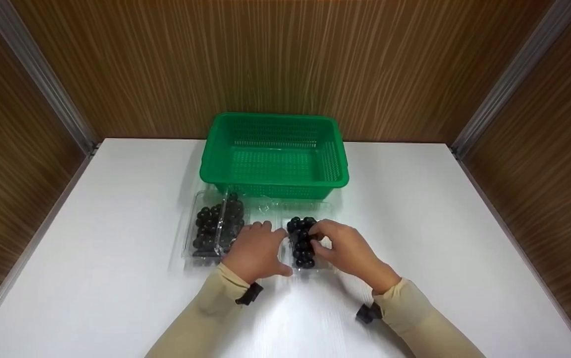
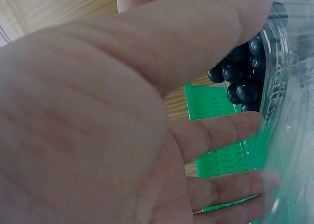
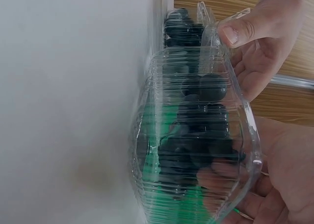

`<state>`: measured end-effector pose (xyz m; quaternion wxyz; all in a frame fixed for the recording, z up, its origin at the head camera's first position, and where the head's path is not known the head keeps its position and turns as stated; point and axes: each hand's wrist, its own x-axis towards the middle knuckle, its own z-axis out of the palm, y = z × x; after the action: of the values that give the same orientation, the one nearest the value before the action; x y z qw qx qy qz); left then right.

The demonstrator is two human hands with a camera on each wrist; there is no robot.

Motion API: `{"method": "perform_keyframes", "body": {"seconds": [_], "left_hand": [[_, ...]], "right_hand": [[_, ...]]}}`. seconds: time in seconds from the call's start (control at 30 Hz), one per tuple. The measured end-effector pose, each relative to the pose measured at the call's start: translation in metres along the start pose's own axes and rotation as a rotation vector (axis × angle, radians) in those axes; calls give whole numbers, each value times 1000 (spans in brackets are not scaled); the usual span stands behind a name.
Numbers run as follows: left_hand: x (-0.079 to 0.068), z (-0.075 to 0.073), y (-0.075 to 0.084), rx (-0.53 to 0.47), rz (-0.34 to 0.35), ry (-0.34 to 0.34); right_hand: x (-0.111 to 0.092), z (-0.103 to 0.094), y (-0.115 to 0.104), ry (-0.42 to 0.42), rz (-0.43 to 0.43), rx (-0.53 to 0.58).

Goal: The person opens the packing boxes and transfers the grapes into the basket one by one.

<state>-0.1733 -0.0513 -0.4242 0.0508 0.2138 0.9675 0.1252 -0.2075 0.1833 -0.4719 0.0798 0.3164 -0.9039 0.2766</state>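
Observation:
Black grapes point(image 1: 302, 243) lie in a bunch in the right-hand clear plastic tray point(image 1: 322, 211) in the head view. My right hand point(image 1: 347, 248) reaches in from the right, its thumb and fingertips pinching at the grapes. In the right wrist view, its fingers are partly seen through the ribbed plastic. My left hand point(image 1: 255, 251) lies between this tray and another clear container point(image 1: 189, 238). Its fingers look straight in the left wrist view, their tips against the plastic, with the thumb at the rim. More black grapes point(image 1: 206, 223) fill the left container, under clear plastic.
A green plastic basket point(image 1: 275, 191) with slotted walls stands behind the containers, close to the wood-grain back wall point(image 1: 275, 59). Everything rests on a white table point(image 1: 404, 199). Wood-grain side panels rise at left and right.

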Motion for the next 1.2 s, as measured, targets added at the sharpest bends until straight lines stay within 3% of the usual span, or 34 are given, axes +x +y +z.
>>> {"method": "perform_keyframes", "body": {"seconds": [0.6, 1.2], "left_hand": [[1, 2, -1, 17, 15, 11], [-1, 1, 1, 21, 23, 12]], "right_hand": [[0, -5, -1, 7, 5, -3], [0, -11, -5, 74, -69, -72]]}}
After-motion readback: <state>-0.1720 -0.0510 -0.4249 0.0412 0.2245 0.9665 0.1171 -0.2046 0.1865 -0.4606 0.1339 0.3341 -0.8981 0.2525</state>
